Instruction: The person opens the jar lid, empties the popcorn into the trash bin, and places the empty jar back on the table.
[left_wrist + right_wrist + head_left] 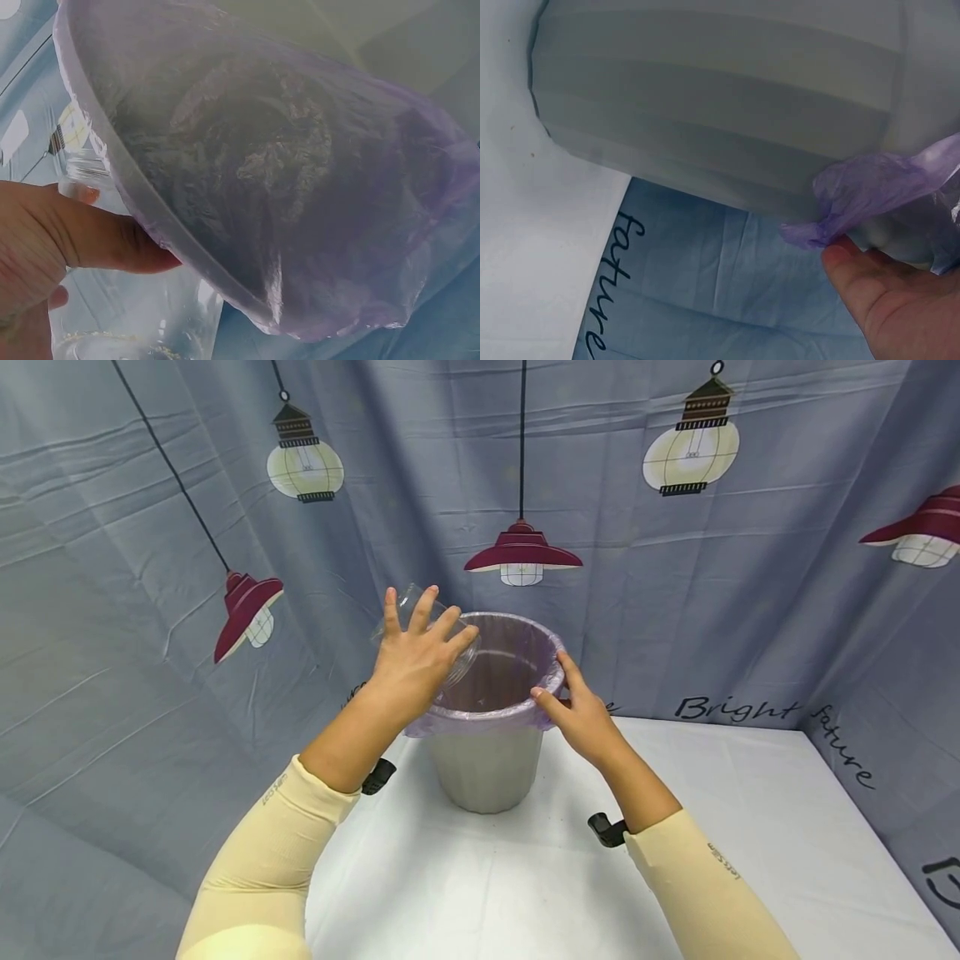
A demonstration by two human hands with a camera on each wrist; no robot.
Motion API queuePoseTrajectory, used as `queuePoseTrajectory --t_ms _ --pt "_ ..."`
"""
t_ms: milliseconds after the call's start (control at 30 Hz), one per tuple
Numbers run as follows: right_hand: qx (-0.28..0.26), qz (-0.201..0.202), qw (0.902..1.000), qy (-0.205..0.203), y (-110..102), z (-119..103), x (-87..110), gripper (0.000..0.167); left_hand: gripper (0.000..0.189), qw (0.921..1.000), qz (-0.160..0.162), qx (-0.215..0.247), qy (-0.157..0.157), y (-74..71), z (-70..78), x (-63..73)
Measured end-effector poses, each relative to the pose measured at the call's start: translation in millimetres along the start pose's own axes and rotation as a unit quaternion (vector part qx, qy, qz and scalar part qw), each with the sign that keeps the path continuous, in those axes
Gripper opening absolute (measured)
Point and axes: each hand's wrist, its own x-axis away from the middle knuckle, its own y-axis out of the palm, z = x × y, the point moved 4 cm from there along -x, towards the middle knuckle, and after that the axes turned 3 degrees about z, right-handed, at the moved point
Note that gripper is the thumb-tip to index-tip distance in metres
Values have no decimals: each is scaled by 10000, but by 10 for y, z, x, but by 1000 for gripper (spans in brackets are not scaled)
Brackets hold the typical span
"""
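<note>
A grey trash bin (487,768) stands upright, lined with a thin purple plastic bag (480,717) folded over its rim. At the bin's left rim, my left hand (416,660) grips a clear plastic jar (463,664) tilted toward the opening. The left wrist view shows the jar's threaded neck (88,166) and small yellowish bits (161,351) inside it, with my thumb (142,247) right at the bag-covered rim. My right hand (588,722) holds the bin's right rim through the bag, thumb on the near side. Its other fingers are partly hidden.
The bin rests on a white table (720,810) near its back left. A blue-grey curtain (615,610) printed with lamps and lettering hangs close behind the bin and along both sides. Tiny dark specks lie on the white surface in the right wrist view.
</note>
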Motion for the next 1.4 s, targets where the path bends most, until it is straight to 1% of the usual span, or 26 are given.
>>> queuePoseTrajectory --t_ms 67,167,267,333,433,500,567,667,733,833,867,933,1033,1100,1167,1200,1233,1300,1400 --pt "1 17 10000 -15 1 9 -2 89 98 9998 32 183 -118 9 -31 21" --pt "-10 33 10000 -39 8 22 -2 88 102 9975 107 554 -435 22 -120 99" --pt "-32 26 10000 -7 22 20 1 88 105 9903 416 998 -868 40 -251 244" --pt "-34 25 10000 9 29 16 6 88 105 9825 760 1241 -1167 56 -350 368" --pt "-31 21 10000 28 33 13 10 89 107 9643 1353 1585 -1632 90 -489 570" --pt "-28 10 10000 24 35 15 9 89 107 9516 1646 1757 -1911 122 -560 711" --pt "-40 3 10000 15 33 16 9 89 108 9406 1845 1896 -2130 162 -595 841" --pt "-73 33 10000 -15 27 16 5 88 108 9261 2111 2063 -2351 252 -599 1015" --pt "-96 40 9999 -25 27 18 2 88 109 9132 2342 2220 -2488 329 -577 1132" --pt "-110 28 9999 -16 34 26 -7 87 110 8916 2685 2440 -2710 471 -518 1319" --pt "-108 20 9999 -12 36 29 -9 87 111 8856 2741 2499 -2796 525 -487 1381" --pt "-115 1 9999 13 45 43 -14 87 113 8755 2725 2625 -3005 646 -404 1507" --pt "-118 -23 9999 27 57 66 -21 86 115 8590 2499 2920 -3383 847 -239 1678" --pt "-123 -25 9999 17 58 70 -31 86 116 8431 2291 3256 -3615 979 -114 1766" --pt "-128 -32 9999 -5 61 62 -40 85 117 8237 2046 3683 -3793 1107 18 1839" --pt "-135 -41 9999 -13 66 58 -44 85 118 8127 1904 3927 -3861 1172 88 1874" --pt "-150 -47 9999 -15 73 53 -47 85 118 8005 1736 4190 -3916 1236 167 1910" --pt "-161 -35 9999 -36 59 36 -48 85 119 7734 1419 4720 -3986 1356 348 1964" --pt "-178 -39 9998 -51 65 24 -44 84 118 7346 967 5404 -3986 1536 674 2071"
